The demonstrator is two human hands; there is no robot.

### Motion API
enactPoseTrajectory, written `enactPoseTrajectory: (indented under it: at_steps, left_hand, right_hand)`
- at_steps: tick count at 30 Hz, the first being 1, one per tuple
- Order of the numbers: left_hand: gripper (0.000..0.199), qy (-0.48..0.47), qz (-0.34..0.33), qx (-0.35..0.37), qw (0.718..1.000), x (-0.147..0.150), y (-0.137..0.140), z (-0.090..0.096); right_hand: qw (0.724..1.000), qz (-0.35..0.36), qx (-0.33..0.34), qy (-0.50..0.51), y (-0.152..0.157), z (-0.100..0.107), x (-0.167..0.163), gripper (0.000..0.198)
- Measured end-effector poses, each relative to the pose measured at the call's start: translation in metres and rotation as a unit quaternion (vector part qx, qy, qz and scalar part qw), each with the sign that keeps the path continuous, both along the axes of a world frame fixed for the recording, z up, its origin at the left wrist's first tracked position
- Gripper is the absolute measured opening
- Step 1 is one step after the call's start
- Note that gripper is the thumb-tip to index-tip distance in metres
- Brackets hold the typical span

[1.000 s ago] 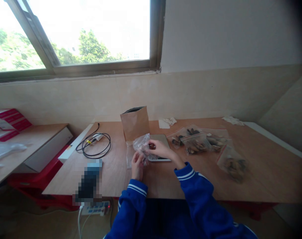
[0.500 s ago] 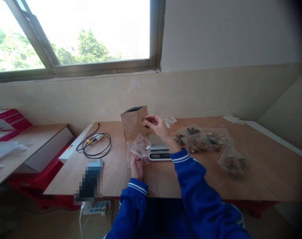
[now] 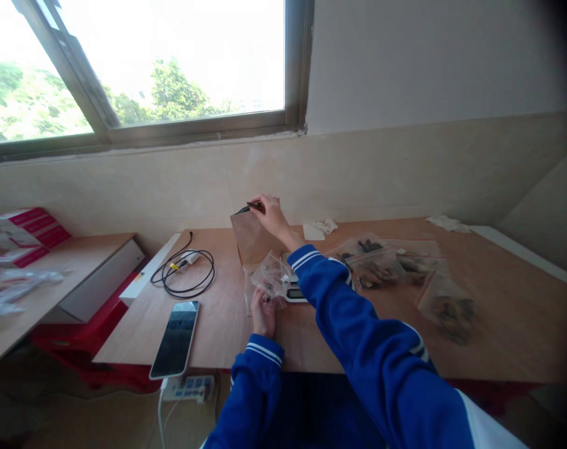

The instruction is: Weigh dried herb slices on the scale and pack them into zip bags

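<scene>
My right hand (image 3: 270,215) is closed on a dark brown dried slice (image 3: 255,206) at the open top of a standing kraft paper bag (image 3: 250,237). My left hand (image 3: 263,315) grips a clear plastic bag (image 3: 271,274) low down, in front of the paper bag; small dark bits show near its fingers. Behind the plastic bag and under my right sleeve lies a white digital scale (image 3: 293,294), mostly covered from sight. To the right are several zip bags (image 3: 381,268) of brown dried pieces, with another filled zip bag (image 3: 447,305) nearer the front.
At the left of the table lie a coiled black cable (image 3: 183,274) and a phone (image 3: 175,340) plugged into a white cord. Crumpled tissue (image 3: 328,226) sits by the wall. A second table (image 3: 91,249) holds pink-and-white boxes (image 3: 35,227) and plastic bags.
My right hand has moved up and left with the brown slice, from in front of the paper bag to its mouth. My left hand keeps its hold on the plastic bag.
</scene>
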State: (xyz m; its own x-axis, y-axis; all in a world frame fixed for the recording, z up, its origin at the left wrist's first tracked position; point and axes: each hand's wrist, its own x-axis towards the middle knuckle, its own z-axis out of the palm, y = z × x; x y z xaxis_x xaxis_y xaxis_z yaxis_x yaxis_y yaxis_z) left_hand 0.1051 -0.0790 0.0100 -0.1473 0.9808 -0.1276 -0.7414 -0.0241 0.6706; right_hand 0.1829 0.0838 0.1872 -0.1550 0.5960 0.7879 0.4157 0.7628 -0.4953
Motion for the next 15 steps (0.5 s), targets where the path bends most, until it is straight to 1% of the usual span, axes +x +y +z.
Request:
enactPoseTrajectory:
  at_steps: [2,4,11,15]
  left_hand:
    - [0.028,0.001,0.000,-0.003,1.000,0.000,0.000,0.000]
    - [0.029,-0.001,0.001,-0.001,1.000,0.001,0.000,0.001]
    - [0.031,-0.011,-0.008,-0.022,1.000,0.001,-0.001,0.004]
    - [0.033,-0.006,-0.010,-0.022,1.000,0.001,-0.001,0.004]
  right_hand:
    - [1.000,-0.004,-0.002,0.007,0.000,-0.007,0.000,0.011]
    - [1.000,-0.004,-0.004,0.015,0.001,-0.008,0.001,0.010]
    - [1.000,0.011,0.015,0.001,0.009,0.007,-0.005,0.008]
    - [0.999,0.028,0.010,-0.016,0.011,0.003,-0.009,0.009]
